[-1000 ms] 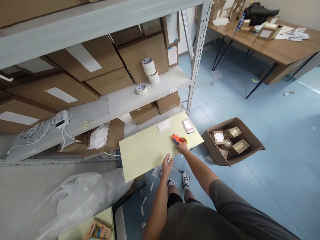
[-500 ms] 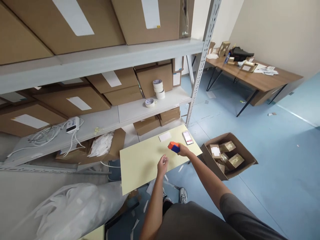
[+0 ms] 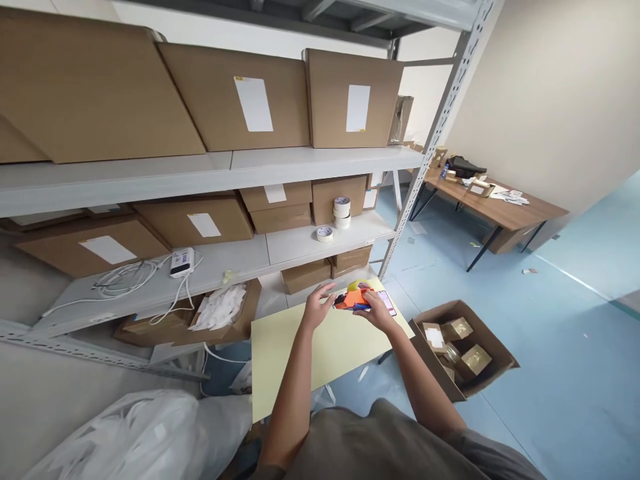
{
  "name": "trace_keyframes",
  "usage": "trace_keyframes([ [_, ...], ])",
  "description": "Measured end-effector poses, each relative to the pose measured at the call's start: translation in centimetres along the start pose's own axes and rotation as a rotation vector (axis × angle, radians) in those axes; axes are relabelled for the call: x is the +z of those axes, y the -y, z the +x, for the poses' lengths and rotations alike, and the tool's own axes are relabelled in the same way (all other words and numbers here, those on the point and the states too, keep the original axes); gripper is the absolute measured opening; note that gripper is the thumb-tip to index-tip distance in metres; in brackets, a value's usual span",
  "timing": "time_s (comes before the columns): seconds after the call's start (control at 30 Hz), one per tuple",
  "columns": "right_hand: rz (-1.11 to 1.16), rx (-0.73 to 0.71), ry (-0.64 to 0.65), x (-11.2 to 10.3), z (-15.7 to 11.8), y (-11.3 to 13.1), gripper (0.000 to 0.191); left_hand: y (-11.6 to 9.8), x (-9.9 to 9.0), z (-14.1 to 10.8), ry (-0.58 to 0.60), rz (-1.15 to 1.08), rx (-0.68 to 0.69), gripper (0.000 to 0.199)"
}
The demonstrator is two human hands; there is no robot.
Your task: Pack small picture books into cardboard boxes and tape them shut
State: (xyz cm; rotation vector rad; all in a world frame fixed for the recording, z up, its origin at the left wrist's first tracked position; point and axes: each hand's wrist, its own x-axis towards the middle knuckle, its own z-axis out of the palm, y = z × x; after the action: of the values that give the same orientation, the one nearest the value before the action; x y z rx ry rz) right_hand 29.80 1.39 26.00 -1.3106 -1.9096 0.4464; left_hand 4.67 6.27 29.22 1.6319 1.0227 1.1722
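My right hand [image 3: 377, 312] grips an orange and blue tape dispenser [image 3: 354, 299] above the pale yellow tabletop [image 3: 290, 347]. A yellow round part [image 3: 359, 285], which looks like a tape roll, shows at its far side. My left hand [image 3: 319, 308] is raised at the dispenser's dark left end, its fingers curved and apart. Whether the left thumb touches that end, I cannot tell. Partly behind my right hand lies a phone [image 3: 387, 303] with a lit screen.
An open carton [image 3: 465, 350] with several small boxes stands right of the table. Ahead, a metal shelf [image 3: 320, 160] bears large cartons, white tape rolls [image 3: 342, 213] and a power strip [image 3: 183, 262]. White plastic bags [image 3: 150, 433] lie at lower left, a wooden table [image 3: 515, 207] stands far right.
The dispenser has turned, and its yellow round part now shows. My left hand has risen to the dispenser's left end, its fingers spreading. The view has tilted up.
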Motion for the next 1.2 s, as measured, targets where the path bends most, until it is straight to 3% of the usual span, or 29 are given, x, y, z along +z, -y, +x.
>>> trace_keyframes([
  [0.17, -0.007, 0.019, 0.025, 0.8, 2.4, 2.1, 0.038, -2.3, -3.0, 1.2, 0.054, 0.074, 0.05, 0.029],
  [0.37, 0.013, 0.016, 0.025, 2.7, 4.3, 4.0, 0.04, -2.1, -4.8, 1.8, -0.075, 0.229, 0.166, 0.027],
  [0.5, 0.046, 0.112, 0.115, 3.6, 5.9, 4.3, 0.047, -1.3, -5.7, 2.5, -0.193, 0.274, 0.16, 0.024],
  [0.63, 0.038, 0.153, 0.191, 3.3, 7.6, 4.1, 0.047, -0.4, -6.6, 3.2, -0.265, 0.259, 0.096, 0.024],
  [0.77, 0.017, 0.109, 0.242, 2.0, 9.2, 2.9, 0.039, 0.0, -7.6, 4.2, -0.423, 0.335, 0.139, 0.03],
  [0.93, -0.025, 0.117, 0.179, 2.3, 12.1, 0.6, 0.044, -0.6, -7.6, 5.3, -0.364, 0.288, 0.105, 0.036],
  [1.0, -0.044, 0.087, 0.123, 3.7, 13.5, -0.1, 0.044, -0.9, -6.8, 5.1, -0.397, 0.306, 0.087, 0.043],
  [1.07, -0.076, 0.054, 0.066, 5.4, 15.1, -0.7, 0.045, -1.0, -5.9, 4.4, -0.478, 0.371, 0.067, 0.067],
  [1.13, -0.103, 0.038, 0.02, 7.0, 16.8, -1.2, 0.046, -0.6, -5.5, 3.6, -0.602, 0.444, -0.024, 0.097],
  [1.2, -0.113, 0.015, 0.012, 8.3, 18.5, -1.7, 0.045, -0.1, -5.9, 2.8, -0.699, 0.482, -0.131, 0.106],
])
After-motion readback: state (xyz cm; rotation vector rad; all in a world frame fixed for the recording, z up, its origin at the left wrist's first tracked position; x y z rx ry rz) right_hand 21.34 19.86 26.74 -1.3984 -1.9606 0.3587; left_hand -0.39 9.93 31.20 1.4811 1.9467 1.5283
